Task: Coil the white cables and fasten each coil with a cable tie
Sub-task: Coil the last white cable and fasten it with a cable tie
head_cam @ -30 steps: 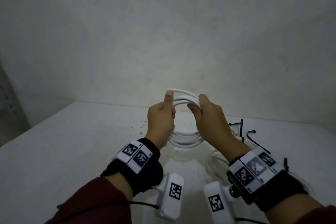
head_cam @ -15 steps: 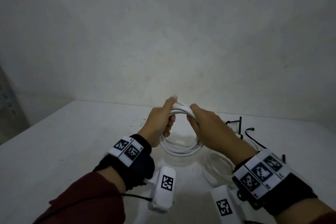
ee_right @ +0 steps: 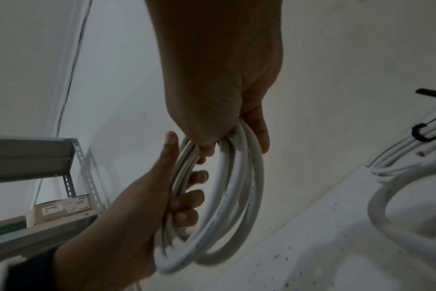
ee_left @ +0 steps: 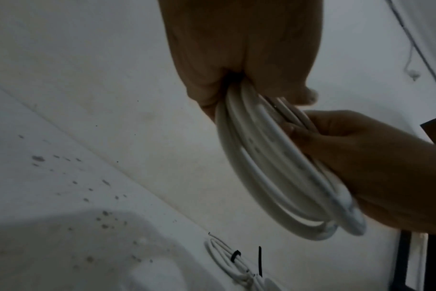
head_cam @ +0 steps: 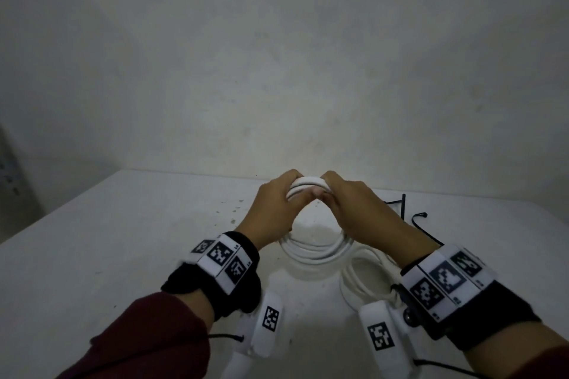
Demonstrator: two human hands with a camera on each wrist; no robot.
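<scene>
Loose white cable loop point(head_cam: 366, 283) lies on the bench point(head_cam: 123, 240) nearest the person. Above it, left hand point(head_cam: 274, 209) and right hand point(head_cam: 360, 209) both curl fingers around the top of an upright white coil point(head_cam: 314, 251), held clear of the bench. Beyond, right: a tied coil point(ee_left: 227, 259) and black cable ties point(head_cam: 403, 206).

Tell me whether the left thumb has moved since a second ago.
Yes. The left hand has folded its thumb down onto the white cable coil; earlier it stood upright, its tip higher against the back wall.
</scene>
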